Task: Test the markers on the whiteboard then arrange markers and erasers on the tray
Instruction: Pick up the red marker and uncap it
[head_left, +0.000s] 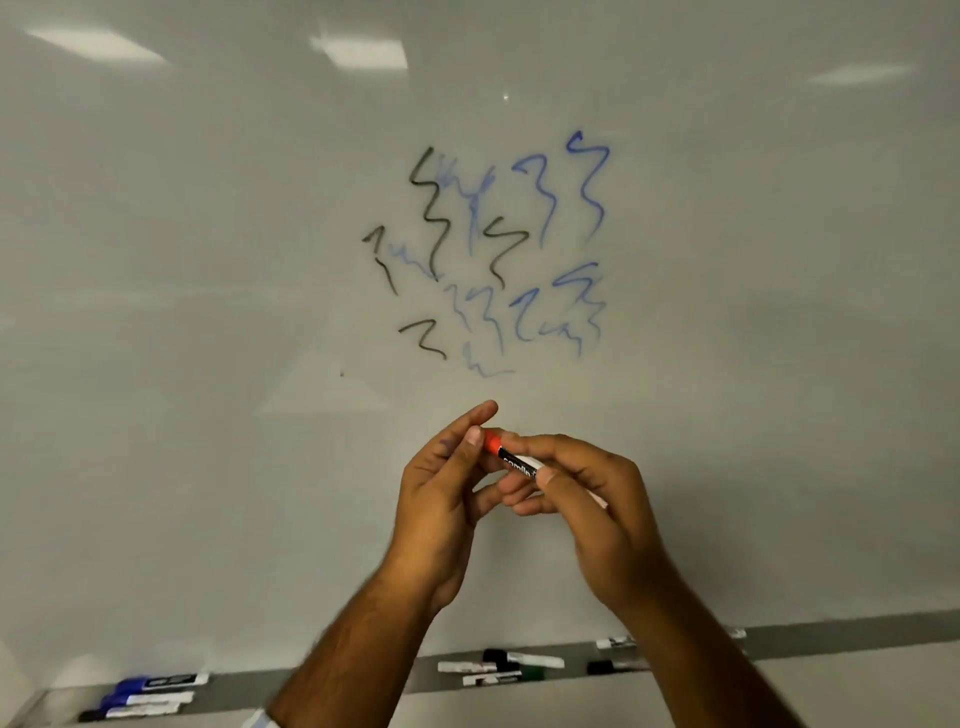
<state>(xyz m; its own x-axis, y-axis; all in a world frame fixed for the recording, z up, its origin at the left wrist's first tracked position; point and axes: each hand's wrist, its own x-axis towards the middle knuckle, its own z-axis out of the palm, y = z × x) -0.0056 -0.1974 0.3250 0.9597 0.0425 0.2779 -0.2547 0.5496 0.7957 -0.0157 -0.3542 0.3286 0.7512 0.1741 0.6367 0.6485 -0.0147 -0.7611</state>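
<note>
A red-capped marker (511, 456) with a white and black barrel is held in front of the whiteboard (208, 312). My left hand (441, 499) pinches its red cap between thumb and fingers. My right hand (597, 514) grips the barrel, hiding its rear end. Black and blue squiggles (488, 254) cover the board above my hands. Along the bottom runs the grey tray (831, 631). It carries blue and black markers (150, 693) at the left and black, white and green markers (498, 665) in the middle.
More markers (613, 652) lie on the tray to the right, partly hidden by my right forearm. Ceiling lights reflect in the board's top. No eraser is visible.
</note>
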